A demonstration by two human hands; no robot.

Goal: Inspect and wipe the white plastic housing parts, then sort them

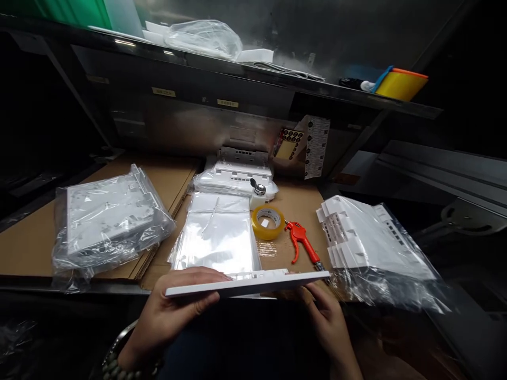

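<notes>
A flat white plastic panel [249, 285] is seen nearly edge-on at the front of the bench. My left hand [174, 303] grips its left end, thumb below and fingers above. Around its right end is my right hand [322, 311], with some fingertips hidden behind the panel. Just beyond lies a stack of clear plastic bags [217, 232]. To the right of the bags are a yellow tape roll [268, 222] and a red air gun [303, 243]. White parts [243, 169] are piled behind the bags.
Bagged white panels [111, 211] rest on cardboard [166, 184] at the left. More white panels [360, 237] in plastic stand at the right edge. A metal shelf [190, 60] spans above, holding a plastic bag and a yellow container [402, 86]. Label sheets [317, 145] hang behind.
</notes>
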